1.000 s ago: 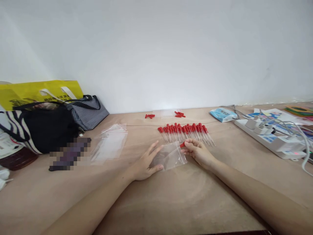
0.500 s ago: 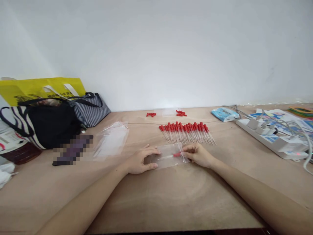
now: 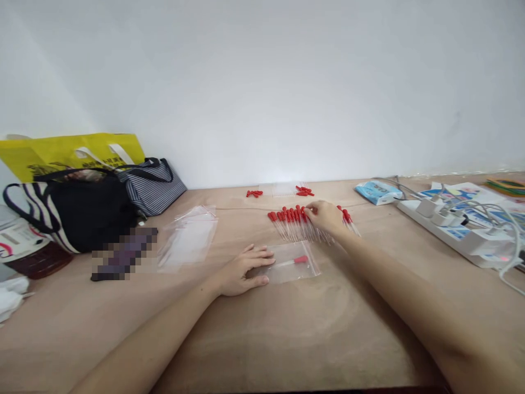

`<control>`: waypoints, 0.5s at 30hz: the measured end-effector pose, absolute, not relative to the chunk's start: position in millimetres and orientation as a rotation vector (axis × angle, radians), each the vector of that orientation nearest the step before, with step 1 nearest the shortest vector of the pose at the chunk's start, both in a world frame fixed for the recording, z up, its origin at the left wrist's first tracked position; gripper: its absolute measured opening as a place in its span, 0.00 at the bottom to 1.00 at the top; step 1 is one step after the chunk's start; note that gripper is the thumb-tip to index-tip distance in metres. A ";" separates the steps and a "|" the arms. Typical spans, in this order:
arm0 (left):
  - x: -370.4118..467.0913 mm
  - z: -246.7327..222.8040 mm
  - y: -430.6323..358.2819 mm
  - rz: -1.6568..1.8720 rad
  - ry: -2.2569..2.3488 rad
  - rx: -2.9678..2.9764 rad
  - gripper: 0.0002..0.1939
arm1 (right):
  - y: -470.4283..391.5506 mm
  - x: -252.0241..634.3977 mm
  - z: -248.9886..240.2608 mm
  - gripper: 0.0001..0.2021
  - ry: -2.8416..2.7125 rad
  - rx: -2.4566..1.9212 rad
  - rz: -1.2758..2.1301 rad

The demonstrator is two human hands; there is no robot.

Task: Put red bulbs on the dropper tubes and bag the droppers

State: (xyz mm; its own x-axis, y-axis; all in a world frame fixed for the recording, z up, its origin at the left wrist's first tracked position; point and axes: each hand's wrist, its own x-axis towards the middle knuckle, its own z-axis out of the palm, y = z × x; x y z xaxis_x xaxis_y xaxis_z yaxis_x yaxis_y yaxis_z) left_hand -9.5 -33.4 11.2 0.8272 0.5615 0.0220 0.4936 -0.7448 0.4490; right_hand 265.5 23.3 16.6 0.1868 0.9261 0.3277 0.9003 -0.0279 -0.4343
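Note:
A clear zip bag point(image 3: 287, 274) lies flat in front of me, with one red-topped dropper point(image 3: 301, 259) inside. My left hand point(image 3: 248, 269) rests on the bag's left end, fingers spread. Behind the bag is a row of droppers point(image 3: 292, 215) with red bulbs and clear stems pointing toward me. My right hand point(image 3: 322, 216) is over the middle of that row, its fingertips closed at a red bulb; whether it grips one is hard to make out. To the left, a stack of flat clear bags point(image 3: 189, 238) lies on the table.
Loose red bulbs point(image 3: 255, 193) and more point(image 3: 304, 191) lie near the wall. A blue packet point(image 3: 378, 192) and a white power strip point(image 3: 455, 232) with cables are at right. Left stand a black bag point(image 3: 90, 210), a striped bag point(image 3: 153, 186) and a yellow bag point(image 3: 74, 152).
My right hand has let go of the zip bag's open end and moved up to the dropper row. My left hand has stayed on the bag.

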 end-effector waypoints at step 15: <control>-12.7 16.0 -35.9 0.168 0.798 2.586 0.23 | 64.9 255.3 26.9 0.07 -1.571 -1.781 0.330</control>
State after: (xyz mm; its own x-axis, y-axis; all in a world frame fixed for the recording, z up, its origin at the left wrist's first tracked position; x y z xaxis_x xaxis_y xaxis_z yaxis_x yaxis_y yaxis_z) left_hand -12.7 -35.9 16.0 0.8275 0.5614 -0.0101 0.5099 -0.7438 0.4321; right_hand 255.3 64.9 26.9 0.2221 0.9379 0.2664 0.7515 0.0095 -0.6597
